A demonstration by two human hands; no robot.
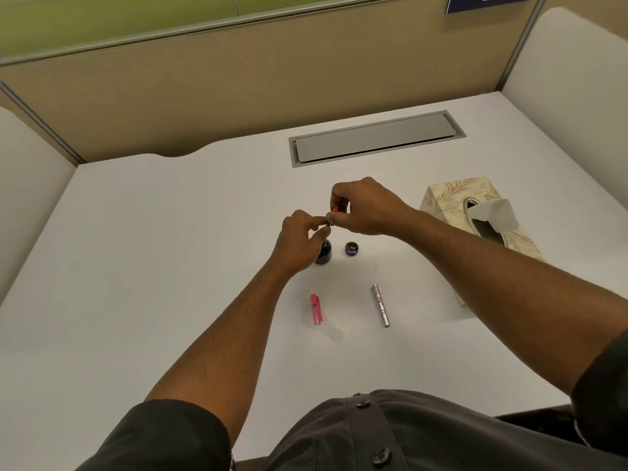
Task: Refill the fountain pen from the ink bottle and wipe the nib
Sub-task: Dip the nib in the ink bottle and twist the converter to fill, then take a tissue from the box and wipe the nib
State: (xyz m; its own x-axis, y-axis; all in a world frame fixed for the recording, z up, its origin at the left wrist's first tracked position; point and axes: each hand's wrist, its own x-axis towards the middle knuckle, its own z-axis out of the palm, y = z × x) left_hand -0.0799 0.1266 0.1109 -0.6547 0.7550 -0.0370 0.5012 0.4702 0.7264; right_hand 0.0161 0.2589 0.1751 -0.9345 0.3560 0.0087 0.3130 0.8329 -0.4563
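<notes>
A smooth, matte white tabletop (170, 266) with a curved back edge carries everything here, and a flat grey metal cable flap (373, 137) is set flush into it near the back. To the right stands a boxy cardboard tissue box (448, 198) printed with a pale leaf pattern, a soft white tissue (492, 212) sticking up from its oval slot. Above the middle of the tabletop, the right hand (367, 209) and the left hand (299, 239) meet, their fingers (321, 219) pinched together on a thin pen part (331, 217) with a red tip, held just over a small round dark glass ink bottle (323, 253). The left hand partly hides the bottle. Just right of the bottle lies its round dark lid (351, 248), open side up. Nearer the person, a glossy pink plastic pen cap (315, 309) with a clip and a slim, shiny metallic pen barrel (380, 304) lie apart from each other.
</notes>
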